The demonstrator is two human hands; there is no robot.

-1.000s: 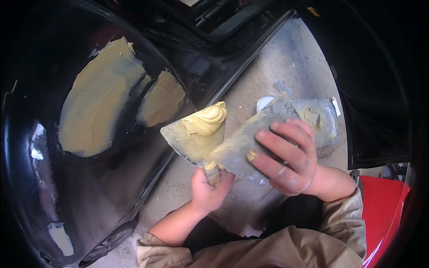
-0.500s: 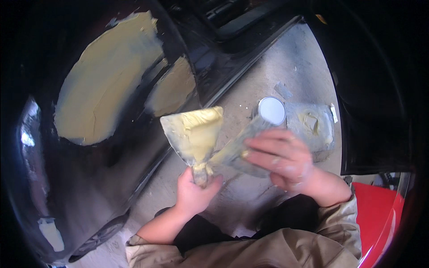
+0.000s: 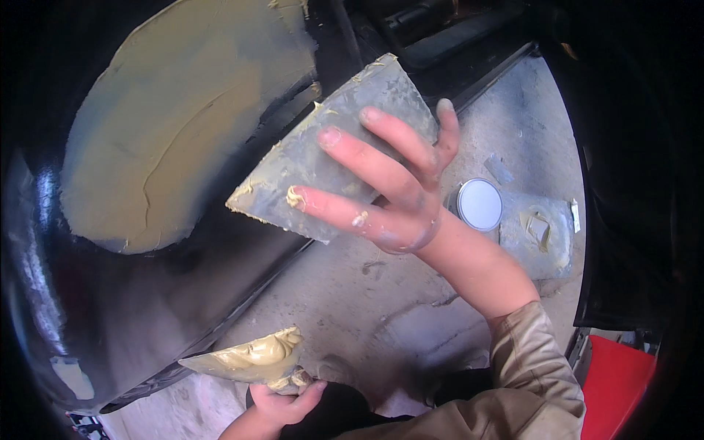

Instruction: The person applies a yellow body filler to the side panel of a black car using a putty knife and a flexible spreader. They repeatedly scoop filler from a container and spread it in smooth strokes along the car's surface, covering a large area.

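My right hand point(image 3: 396, 172) is stretched out over a grey, flexible spreader point(image 3: 315, 158), fingers along its face and the thumb hidden beneath. Yellowish filler clings to the spreader's edges and to one fingertip. The spreader is close in front of the black car panel point(image 3: 183, 293); whether it touches cannot be seen. A large patch of beige filler point(image 3: 183, 110) covers the panel at the left. Low in the view, my left hand point(image 3: 282, 403) grips a putty knife point(image 3: 249, 359) by its smeared handle, its blade loaded with creamy yellow filler.
A round tin with a whitish lid point(image 3: 480, 204) stands on the concrete floor at the right. Beside it lies a filler-stained plate point(image 3: 539, 235), with a small scrap point(image 3: 499, 169) farther off. An open dark door point(image 3: 623, 183) bounds the right side, near a red surface point(image 3: 617, 385).
My right hand has carried the spreader up and left, from beside the putty knife toward the car panel. My left hand has lowered the putty knife and moved it left.
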